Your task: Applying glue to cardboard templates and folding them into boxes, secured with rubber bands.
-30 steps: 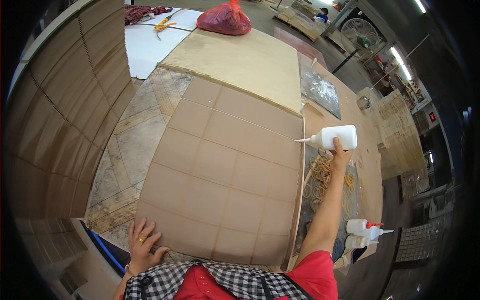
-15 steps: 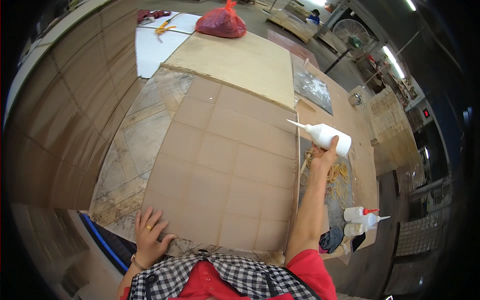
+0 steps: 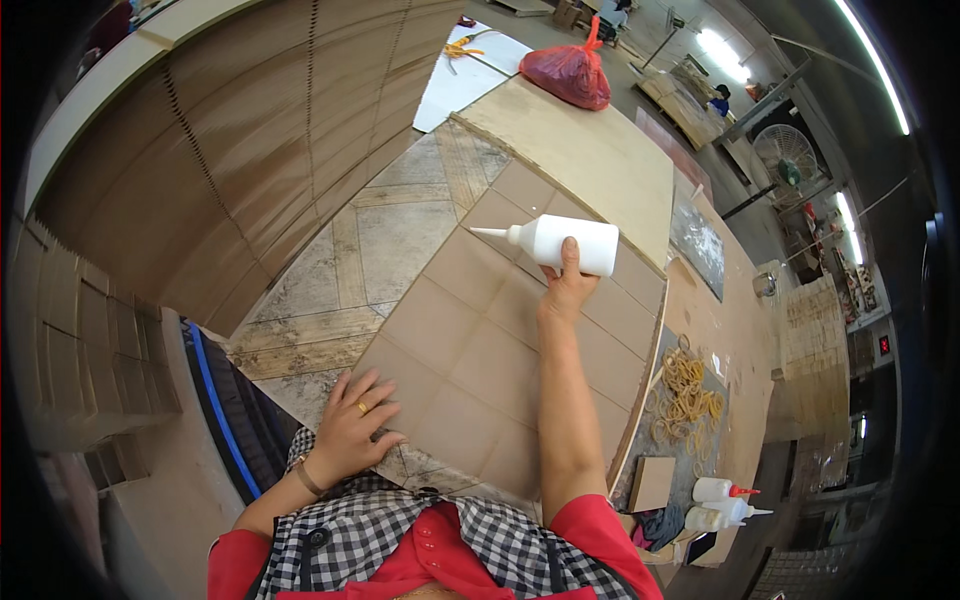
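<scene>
My right hand [image 3: 566, 290] is wrapped round a white squeeze bottle [image 3: 582, 246] with a long thin nozzle. It holds the bottle lying sideways above the brown gridded panel [image 3: 440, 345], nozzle pointing left. Whether anything is coming out of the tip I cannot tell. With fingers spread, my left hand [image 3: 350, 425] rests at the panel's near left edge, a ring on one finger. Under that panel a wood-and-stone patterned sheet [image 3: 400, 250] shows along the left and near sides.
A plain tan board [image 3: 590, 150] lies beyond the panel, a red plastic bag [image 3: 568, 76] on its far end. To the right are rubber bands [image 3: 685, 390], a small brown block [image 3: 652, 484] and several other bottles [image 3: 712, 490]. Tall brown stacked sheets [image 3: 260, 150] stand left.
My right hand has carried the squeeze bottle leftward, from the panel's right edge to over the panel. The whole view has turned. My left hand stays at the panel's near left edge.
</scene>
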The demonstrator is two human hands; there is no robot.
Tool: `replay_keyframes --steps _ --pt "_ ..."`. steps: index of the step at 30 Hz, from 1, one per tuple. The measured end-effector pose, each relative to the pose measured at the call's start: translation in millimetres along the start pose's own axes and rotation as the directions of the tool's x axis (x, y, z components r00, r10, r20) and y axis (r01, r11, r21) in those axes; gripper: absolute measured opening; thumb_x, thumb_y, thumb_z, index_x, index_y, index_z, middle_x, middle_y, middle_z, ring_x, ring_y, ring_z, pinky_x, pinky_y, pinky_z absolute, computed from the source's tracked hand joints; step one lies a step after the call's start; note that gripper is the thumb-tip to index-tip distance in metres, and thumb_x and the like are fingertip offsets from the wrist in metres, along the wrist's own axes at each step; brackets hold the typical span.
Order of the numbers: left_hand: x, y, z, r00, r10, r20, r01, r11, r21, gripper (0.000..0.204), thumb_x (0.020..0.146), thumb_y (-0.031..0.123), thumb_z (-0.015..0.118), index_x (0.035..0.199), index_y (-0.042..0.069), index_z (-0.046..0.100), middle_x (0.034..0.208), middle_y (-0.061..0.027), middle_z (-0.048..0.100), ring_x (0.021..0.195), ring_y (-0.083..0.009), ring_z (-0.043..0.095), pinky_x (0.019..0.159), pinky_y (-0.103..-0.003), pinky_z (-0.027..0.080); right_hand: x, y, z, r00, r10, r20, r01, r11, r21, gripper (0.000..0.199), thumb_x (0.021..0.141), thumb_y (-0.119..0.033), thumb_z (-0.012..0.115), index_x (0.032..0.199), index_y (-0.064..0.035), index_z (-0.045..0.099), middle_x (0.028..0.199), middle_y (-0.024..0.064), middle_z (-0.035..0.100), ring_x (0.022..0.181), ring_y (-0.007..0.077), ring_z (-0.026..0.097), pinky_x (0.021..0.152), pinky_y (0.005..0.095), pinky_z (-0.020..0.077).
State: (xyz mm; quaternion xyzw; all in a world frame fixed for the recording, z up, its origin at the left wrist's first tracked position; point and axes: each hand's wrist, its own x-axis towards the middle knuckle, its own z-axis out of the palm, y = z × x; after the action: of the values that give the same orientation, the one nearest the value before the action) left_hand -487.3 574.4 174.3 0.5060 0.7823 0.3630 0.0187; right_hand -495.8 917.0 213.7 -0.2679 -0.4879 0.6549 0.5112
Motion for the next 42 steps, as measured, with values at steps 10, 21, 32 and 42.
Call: replay_keyframes --steps 10,21,32,42 --pt "-1 -2 1 1.000 0.001 0.018 -0.001 1.000 0.018 0.039 0.066 0.031 0.079 0.096 0.009 0.065 0.122 -0.0088 0.058 0.126 -0.0316 0.044 0.108 -0.051 0.025 13 21 11 0.972 -0.165 0.169 0.188 0.973 -0.132 0.056 0.074 -0.026 0.079 0.117 -0.0053 0.050 0.106 0.0070 0.058 0.095 0.0184 0.059 0.071 0.0317 0.0531" --pt "1 0 4 1.000 -0.007 0.008 0.007 1.000 0.006 0.041 0.062 0.028 0.080 0.094 0.008 0.065 0.120 -0.0101 0.059 0.124 -0.0330 0.045 0.108 -0.053 0.025 36 -31 -85 0.962 -0.171 0.211 0.214 0.956 -0.199 0.056 0.073 -0.013 0.080 0.119 0.0002 0.050 0.108 0.0082 0.059 0.099 0.0180 0.057 0.087 0.0331 0.0466" --pt "3 5 5 0.999 -0.042 0.028 0.041 0.999 0.013 0.041 0.062 0.027 0.079 0.096 0.007 0.066 0.122 -0.0105 0.058 0.125 -0.0338 0.044 0.108 -0.053 0.023 37 -115 -256 0.971 -0.238 0.021 0.233 0.924 -0.303 0.049 0.076 -0.012 0.076 0.117 0.0032 0.053 0.106 0.0100 0.060 0.094 0.0187 0.060 0.081 0.0317 0.0504" --pt "3 7 6 0.999 -0.041 0.003 0.040 0.999 0.021 0.040 0.063 0.027 0.079 0.094 0.007 0.065 0.120 -0.0106 0.059 0.125 -0.0332 0.044 0.107 -0.053 0.024 24 -158 -321 0.950 -0.286 -0.126 0.201 0.868 -0.455 0.047 0.077 -0.016 0.076 0.114 0.0012 0.054 0.104 0.0090 0.060 0.090 0.0186 0.059 0.081 0.0324 0.0480"
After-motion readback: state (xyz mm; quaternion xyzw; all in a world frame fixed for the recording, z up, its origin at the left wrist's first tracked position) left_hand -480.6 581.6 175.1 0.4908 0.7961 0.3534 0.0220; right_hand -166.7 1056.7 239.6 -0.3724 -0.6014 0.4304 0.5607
